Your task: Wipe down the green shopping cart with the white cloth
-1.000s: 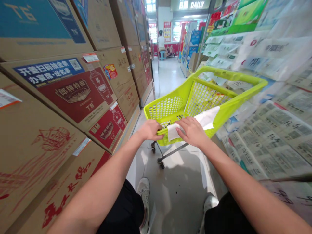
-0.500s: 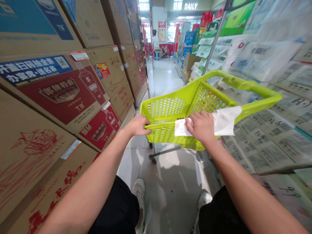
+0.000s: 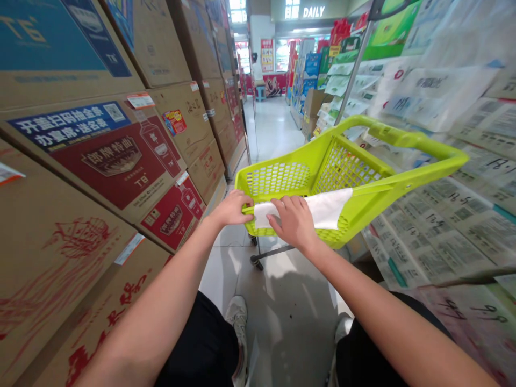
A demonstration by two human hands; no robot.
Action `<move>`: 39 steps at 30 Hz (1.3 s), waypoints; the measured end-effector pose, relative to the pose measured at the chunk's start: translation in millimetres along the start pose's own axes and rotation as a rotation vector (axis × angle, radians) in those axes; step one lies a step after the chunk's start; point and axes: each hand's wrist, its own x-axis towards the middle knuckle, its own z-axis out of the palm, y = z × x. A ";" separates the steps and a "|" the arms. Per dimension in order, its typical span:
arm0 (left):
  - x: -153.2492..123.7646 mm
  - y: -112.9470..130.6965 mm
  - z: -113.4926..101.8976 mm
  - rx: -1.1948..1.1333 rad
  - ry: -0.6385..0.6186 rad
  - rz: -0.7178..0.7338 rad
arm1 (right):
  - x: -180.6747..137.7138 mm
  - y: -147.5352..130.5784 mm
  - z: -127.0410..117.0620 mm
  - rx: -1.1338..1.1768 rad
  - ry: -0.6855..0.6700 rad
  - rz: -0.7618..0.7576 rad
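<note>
A lime-green plastic shopping cart [image 3: 282,180] stands in the aisle just in front of me, its handle bar [image 3: 407,142] arching up on the right. My left hand [image 3: 231,208] is closed around the near left corner of the cart's rim. My right hand [image 3: 294,220] lies on a white cloth [image 3: 328,208] draped over the near rim, fingers pressing it down against the plastic. My knees and white shoes show below.
Stacked cardboard cartons [image 3: 121,156] with red and blue labels wall the left side. Shelves of white printed packs [image 3: 455,177] line the right. The tiled aisle [image 3: 274,126] runs ahead to a bright shop front, where a person [image 3: 255,67] stands.
My right hand has slid the white cloth leftward along the near rim, toward my left hand. The left hand keeps its hold on the corner.
</note>
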 end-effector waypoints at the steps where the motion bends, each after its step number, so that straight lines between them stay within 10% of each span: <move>1: -0.7 -2.9 -1.0 -0.004 0.003 -0.003 | -0.4 6.5 -2.4 0.005 -0.003 -0.013; 14: -6.0 -4.8 -4.6 -0.125 -0.005 -0.013 | -18.9 91.4 -41.1 -0.008 0.074 -0.069; 19: -3.3 1.8 0.4 -0.125 -0.005 -0.086 | -16.3 116.4 -46.2 -0.096 0.264 0.154; 31: -4.1 6.0 10.1 -0.284 0.204 -0.161 | 0.3 26.8 1.3 -0.046 0.087 0.008; 39: -8.3 5.9 4.1 -0.260 0.091 -0.141 | 0.5 73.1 -16.2 -0.151 0.071 0.105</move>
